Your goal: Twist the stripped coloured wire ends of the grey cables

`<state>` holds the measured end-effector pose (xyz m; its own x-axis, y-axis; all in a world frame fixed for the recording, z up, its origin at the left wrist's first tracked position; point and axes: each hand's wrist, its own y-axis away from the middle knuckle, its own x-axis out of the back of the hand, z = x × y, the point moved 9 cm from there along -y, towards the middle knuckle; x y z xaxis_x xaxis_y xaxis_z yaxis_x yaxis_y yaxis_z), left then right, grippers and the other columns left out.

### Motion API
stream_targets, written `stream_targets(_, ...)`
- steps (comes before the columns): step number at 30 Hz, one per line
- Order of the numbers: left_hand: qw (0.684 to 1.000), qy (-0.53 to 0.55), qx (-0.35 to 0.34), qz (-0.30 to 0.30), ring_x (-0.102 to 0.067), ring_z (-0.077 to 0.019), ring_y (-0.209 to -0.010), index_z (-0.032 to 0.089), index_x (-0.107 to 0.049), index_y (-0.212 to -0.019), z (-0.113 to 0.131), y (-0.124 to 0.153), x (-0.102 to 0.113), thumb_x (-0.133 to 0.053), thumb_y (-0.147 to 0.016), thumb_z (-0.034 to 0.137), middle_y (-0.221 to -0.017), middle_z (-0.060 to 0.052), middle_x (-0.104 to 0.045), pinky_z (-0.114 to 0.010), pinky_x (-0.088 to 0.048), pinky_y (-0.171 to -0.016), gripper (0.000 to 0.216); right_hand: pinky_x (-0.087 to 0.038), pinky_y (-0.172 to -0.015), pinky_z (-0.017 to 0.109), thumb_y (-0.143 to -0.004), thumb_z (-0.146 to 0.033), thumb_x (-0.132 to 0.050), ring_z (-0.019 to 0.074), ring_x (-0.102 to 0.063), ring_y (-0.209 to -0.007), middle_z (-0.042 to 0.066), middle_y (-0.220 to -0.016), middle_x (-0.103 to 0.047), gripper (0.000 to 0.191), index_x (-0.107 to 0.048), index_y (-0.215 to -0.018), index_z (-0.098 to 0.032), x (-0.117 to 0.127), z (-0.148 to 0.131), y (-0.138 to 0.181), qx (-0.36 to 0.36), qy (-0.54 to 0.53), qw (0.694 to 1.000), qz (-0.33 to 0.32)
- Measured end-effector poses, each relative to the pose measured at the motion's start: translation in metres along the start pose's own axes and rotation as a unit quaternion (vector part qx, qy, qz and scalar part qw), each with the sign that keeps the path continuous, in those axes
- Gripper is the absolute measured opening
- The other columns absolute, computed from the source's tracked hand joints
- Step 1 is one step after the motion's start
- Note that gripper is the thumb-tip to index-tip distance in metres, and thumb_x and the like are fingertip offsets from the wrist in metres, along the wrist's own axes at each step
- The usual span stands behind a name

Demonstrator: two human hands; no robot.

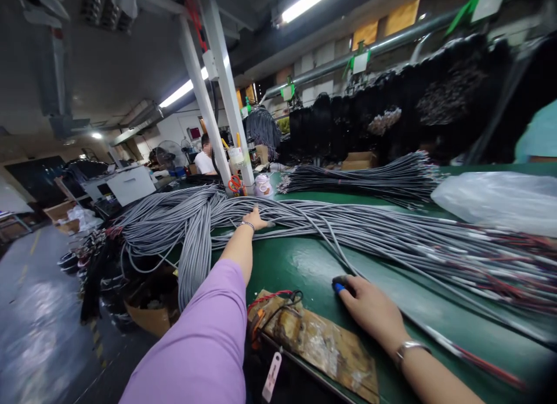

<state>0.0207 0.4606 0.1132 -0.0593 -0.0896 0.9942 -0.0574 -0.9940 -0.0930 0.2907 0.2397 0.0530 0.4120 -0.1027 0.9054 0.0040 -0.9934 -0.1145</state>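
Note:
A long bundle of grey cables (331, 215) lies across the green table (300, 264). My left hand (256, 219) reaches out onto the bundle, thumb and fingers apart, touching the cables at its near side. My right hand (374, 311) is low over the table, thumb and finger close together, with dark and blue covers on the tips. One separate grey cable (424, 328) passes beneath this hand and ends in a white part and red wires at the right. The hand hides whether its fingers grip that cable.
A worn brown board (322, 349) with red and black wires sits at the near edge. Behind are a dark cable bundle (365, 177), a clear plastic bag (487, 198), orange-handled scissors (236, 185) and a white post (230, 96). A person (204, 160) is farther back.

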Motion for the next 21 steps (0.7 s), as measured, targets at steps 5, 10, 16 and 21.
stream_targets(5, 0.998, -0.056, -0.023, -0.009, -0.057, -0.0298, -0.117, 0.017, -0.035, -0.136, 0.001, 0.017, -0.004, -0.057, -0.070, 0.069, -0.126, -0.016, -0.060, -0.037, -0.041, -0.095, 0.087, -0.042, -0.071, 0.031, -0.088, -0.029, -0.043, 0.0240, -0.064, -0.089, 0.009, -0.095, -0.070, 0.026, -0.067, -0.090, -0.019, 0.004, -0.003, 0.001, 0.002, 0.000, 1.000, 0.014)
stream_targets(10, 0.993, -0.095, -0.062, -0.018, -0.056, -0.0338, -0.115, 0.015, -0.046, -0.122, 0.005, 0.050, -0.008, -0.054, -0.068, 0.076, -0.120, -0.020, -0.061, -0.039, -0.041, -0.096, 0.082, -0.041, -0.070, 0.030, -0.089, -0.030, -0.042, 0.0234, -0.064, -0.091, 0.009, -0.098, -0.069, 0.028, -0.067, -0.094, -0.019, 0.004, -0.003, 0.001, -0.009, 0.000, 1.000, 0.007)
stream_targets(16, 0.985, -0.102, -0.116, -0.080, -0.063, -0.0292, -0.103, 0.022, -0.046, -0.120, 0.003, 0.113, -0.019, -0.051, -0.072, 0.074, -0.112, -0.011, -0.066, -0.033, -0.046, -0.085, 0.071, -0.043, -0.071, 0.032, -0.089, -0.031, -0.041, 0.0256, -0.064, -0.094, 0.010, -0.104, -0.069, 0.032, -0.068, -0.101, -0.019, 0.005, 0.001, -0.001, -0.016, -0.020, 1.000, 0.004)
stream_targets(21, 0.964, -0.114, -0.166, -0.172, -0.065, -0.0278, -0.094, 0.025, -0.057, -0.106, -0.010, 0.156, -0.016, -0.067, -0.063, 0.062, -0.101, -0.005, -0.069, -0.031, -0.047, -0.077, 0.057, -0.043, -0.088, 0.035, -0.088, -0.029, -0.043, 0.0275, -0.060, -0.104, 0.014, -0.108, -0.068, 0.037, -0.066, -0.113, -0.014, 0.011, 0.006, -0.006, 0.002, 0.004, 0.998, 0.057)
